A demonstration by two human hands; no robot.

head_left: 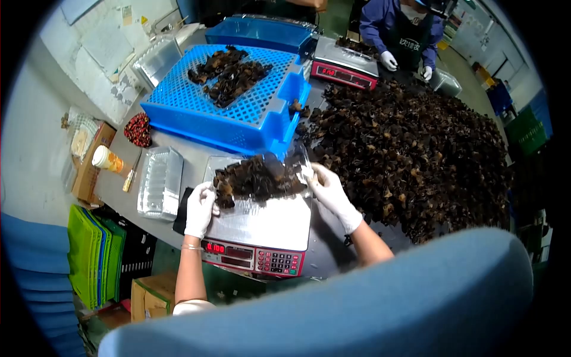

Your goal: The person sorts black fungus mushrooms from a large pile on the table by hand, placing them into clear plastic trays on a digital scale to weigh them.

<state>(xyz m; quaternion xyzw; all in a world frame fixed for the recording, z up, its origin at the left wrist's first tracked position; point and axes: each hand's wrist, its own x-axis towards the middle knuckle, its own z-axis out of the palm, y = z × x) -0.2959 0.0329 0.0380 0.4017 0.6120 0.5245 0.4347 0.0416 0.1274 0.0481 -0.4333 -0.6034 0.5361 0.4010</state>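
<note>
A clear plastic tray [300, 172] filled with dried black fungus [250, 179] is held between my gloved hands over a digital scale [262, 226]. My left hand [201, 209] grips its left end, fingers closed at the edge. At the right end, my right hand [333, 191] pinches the clear wall. The scale's red display reads about 0.100. Whether the tray rests on the metal plate or hovers just above it, I cannot tell.
A large heap of black fungus [410, 160] spreads to the right. Behind the scale stands an upturned blue crate [208, 128] with more fungus on top. Empty clear trays [160, 183] and a paper cup [108, 159] are at left. Across the table, a gloved person [410, 38] works beside another scale [345, 62].
</note>
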